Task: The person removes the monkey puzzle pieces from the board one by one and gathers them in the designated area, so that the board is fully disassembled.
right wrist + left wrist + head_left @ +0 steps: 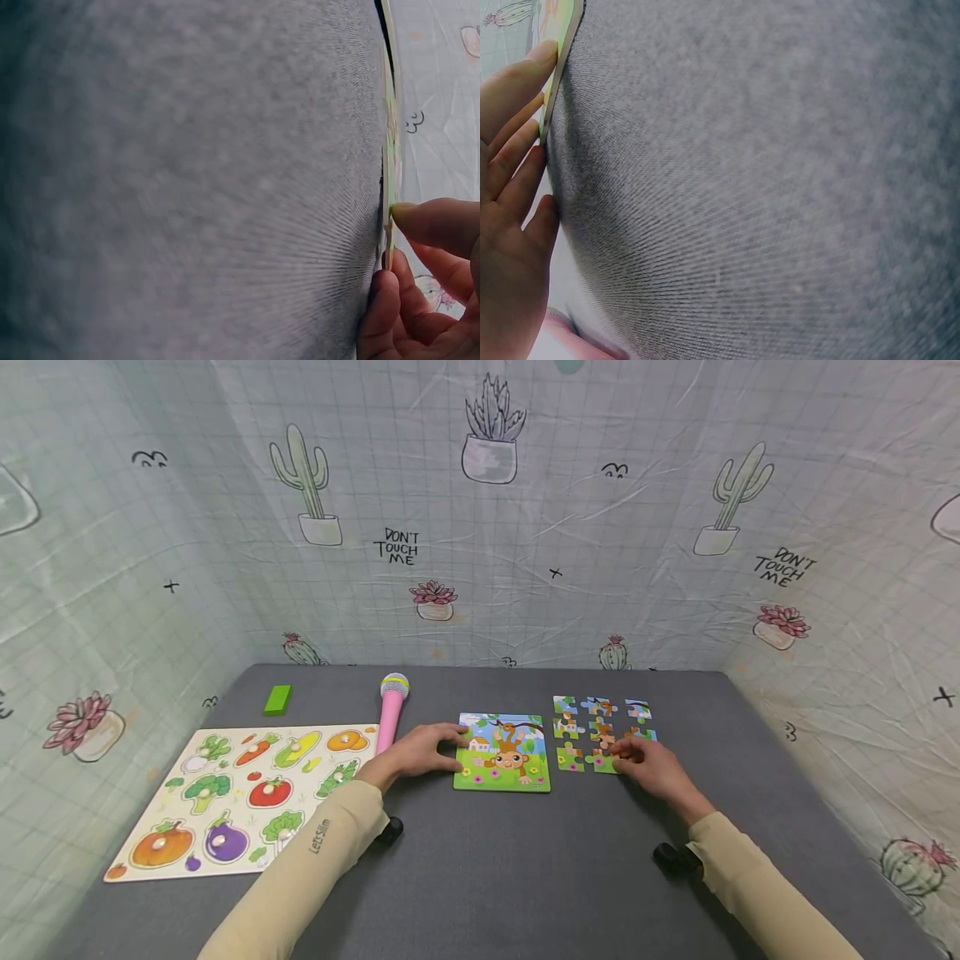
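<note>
My left hand (422,750) rests at the left edge of a square monkey picture board (501,752), thumb and fairly straight fingers touching its side. In the left wrist view, the thumb (544,56) meets the board's edge and the little finger lies on the cloth. To the right, my right hand (654,768) holds a jigsaw piece at the near right corner of loose monkey jigsaw pieces (602,732), laid out in rows. Its thumb (420,217) is on the thin piece's edge (388,244), fingers curled at its end. Most of that piece is hidden by the hand.
A wooden vegetable board (255,793) lies at the left, partly under my left sleeve. Beyond my left hand is a pink toy microphone (390,714). A green block (277,700) sits at the back left of the grey table (495,877). Patterned cloth walls surround the table.
</note>
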The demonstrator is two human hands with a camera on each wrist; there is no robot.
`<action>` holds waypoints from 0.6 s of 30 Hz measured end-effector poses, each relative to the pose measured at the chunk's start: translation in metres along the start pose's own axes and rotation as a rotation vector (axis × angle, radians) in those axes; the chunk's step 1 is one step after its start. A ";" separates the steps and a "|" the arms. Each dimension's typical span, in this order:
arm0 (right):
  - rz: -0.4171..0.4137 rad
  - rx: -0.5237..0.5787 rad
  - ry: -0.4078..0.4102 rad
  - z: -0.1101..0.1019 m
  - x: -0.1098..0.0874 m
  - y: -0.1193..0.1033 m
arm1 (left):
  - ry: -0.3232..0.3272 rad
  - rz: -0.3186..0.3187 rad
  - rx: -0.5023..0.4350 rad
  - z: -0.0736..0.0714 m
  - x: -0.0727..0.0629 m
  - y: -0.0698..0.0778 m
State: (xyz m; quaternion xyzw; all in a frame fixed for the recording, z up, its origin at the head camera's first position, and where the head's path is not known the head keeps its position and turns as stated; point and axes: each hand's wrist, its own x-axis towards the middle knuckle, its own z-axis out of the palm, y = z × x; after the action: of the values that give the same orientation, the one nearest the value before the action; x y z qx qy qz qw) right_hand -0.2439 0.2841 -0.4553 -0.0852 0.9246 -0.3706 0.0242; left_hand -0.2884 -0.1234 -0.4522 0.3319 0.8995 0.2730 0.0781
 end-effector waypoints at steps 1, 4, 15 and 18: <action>-0.004 -0.009 0.000 0.000 0.000 0.000 | -0.001 0.000 0.001 0.000 0.000 0.000; -0.014 -0.032 -0.013 0.000 0.002 0.002 | -0.001 0.003 0.004 0.000 0.001 -0.001; -0.059 -0.070 -0.083 -0.003 0.003 -0.001 | -0.003 0.001 0.002 0.000 0.001 -0.001; -0.057 -0.076 -0.077 -0.002 0.004 0.000 | -0.003 0.003 0.003 0.000 0.001 -0.001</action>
State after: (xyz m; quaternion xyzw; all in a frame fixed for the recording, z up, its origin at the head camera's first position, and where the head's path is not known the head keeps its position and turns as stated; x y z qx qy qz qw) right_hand -0.2477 0.2849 -0.4533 -0.1268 0.9335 -0.3323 0.0461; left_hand -0.2904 -0.1235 -0.4525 0.3340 0.8992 0.2716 0.0785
